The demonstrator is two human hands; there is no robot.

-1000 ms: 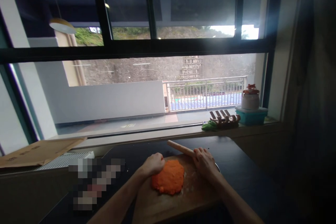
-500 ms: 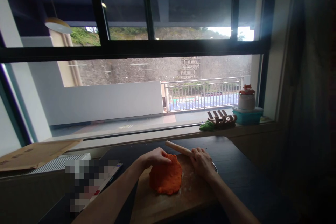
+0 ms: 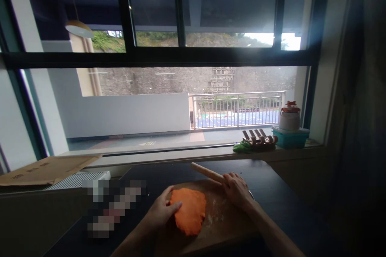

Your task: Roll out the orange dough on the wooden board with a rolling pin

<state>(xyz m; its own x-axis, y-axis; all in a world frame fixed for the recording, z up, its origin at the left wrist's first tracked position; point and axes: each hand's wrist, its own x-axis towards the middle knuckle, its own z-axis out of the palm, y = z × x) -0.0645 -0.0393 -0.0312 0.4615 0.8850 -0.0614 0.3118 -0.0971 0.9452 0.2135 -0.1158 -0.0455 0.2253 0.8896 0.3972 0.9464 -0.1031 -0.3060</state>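
Observation:
A flattened sheet of orange dough (image 3: 190, 212) with an uneven edge is over the wooden board (image 3: 224, 229). My left hand (image 3: 163, 208) grips the dough's left edge, thumb on top and the other fingers partly hidden at the side. To the right, my right hand (image 3: 237, 188) is closed around one end of a wooden rolling pin (image 3: 208, 172). The pin's free end points away to the upper left, past the board's far edge. Pale powdery marks show on the board between the dough and my right hand.
The board rests on a dark table (image 3: 277, 192). Brown cardboard (image 3: 51, 168) lies at the left above a white radiator (image 3: 83, 180). On the window sill are a wooden rack (image 3: 261, 139), a green cloth (image 3: 241, 147), and a teal box (image 3: 291, 138) with a jar (image 3: 289, 119) on top.
My left hand has moved from the dough's far edge to its left edge. The dough now shows a smoother, brighter face. My right hand still holds the rolling pin. The view has shifted slightly left.

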